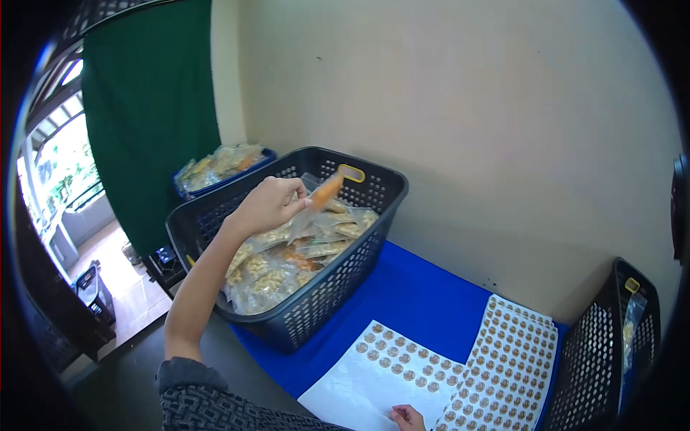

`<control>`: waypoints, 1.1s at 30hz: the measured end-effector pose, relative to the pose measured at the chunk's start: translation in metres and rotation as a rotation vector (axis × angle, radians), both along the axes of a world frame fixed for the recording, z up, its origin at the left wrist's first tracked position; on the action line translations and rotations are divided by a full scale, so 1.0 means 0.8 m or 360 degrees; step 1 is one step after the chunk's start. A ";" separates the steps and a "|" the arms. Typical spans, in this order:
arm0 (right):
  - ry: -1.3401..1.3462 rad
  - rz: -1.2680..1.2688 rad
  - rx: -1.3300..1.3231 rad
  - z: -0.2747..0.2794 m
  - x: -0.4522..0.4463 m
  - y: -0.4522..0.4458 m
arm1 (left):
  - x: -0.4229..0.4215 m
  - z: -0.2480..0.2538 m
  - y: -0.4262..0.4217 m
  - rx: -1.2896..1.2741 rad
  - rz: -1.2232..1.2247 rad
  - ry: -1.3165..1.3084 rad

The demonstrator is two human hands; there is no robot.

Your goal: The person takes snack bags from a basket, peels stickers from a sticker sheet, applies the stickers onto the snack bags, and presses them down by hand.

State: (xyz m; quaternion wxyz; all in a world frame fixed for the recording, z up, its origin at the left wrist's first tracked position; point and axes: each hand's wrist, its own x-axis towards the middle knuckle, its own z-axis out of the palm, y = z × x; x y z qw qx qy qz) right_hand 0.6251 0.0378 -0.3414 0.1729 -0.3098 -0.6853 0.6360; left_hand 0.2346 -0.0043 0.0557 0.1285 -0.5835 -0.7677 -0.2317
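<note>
My left hand (277,201) is over the large black basket (392,190), its fingers pinched on the edge of a clear plastic packet (325,194) with orange contents. This packet tilts above many similar clear packets (269,279), mostly with pale yellow pieces, that fill the basket. At the bottom edge, my right hand (407,416) shows only in part, with its fingertips closed together. It rests over a sheet of round stickers (352,388), part of which is bare white backing. Anything between those fingertips is too small to make out.
A stack of full sticker sheets (507,359) lies on the blue cloth (410,280). To the right stands another black basket (586,373) with a packet (632,323) inside. A blue tray of packets (223,165) sits behind the large basket, near a green curtain (147,122).
</note>
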 end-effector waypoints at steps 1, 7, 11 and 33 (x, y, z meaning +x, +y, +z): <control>-0.0040 0.0022 -0.0055 0.012 0.000 0.005 | 0.024 0.006 0.002 0.0062 -0.0131 -0.0103; 0.0085 -0.0356 0.0727 0.115 -0.002 0.037 | 0.129 -0.031 0.045 -0.0307 -0.1154 -0.0226; 0.0188 -0.0734 0.1119 0.197 0.001 0.030 | 0.171 -0.085 0.055 -0.0864 -0.1544 -0.0280; 0.0812 0.0267 -0.0356 0.210 -0.091 0.012 | 0.190 -0.117 0.045 -0.0891 -0.1279 -0.1598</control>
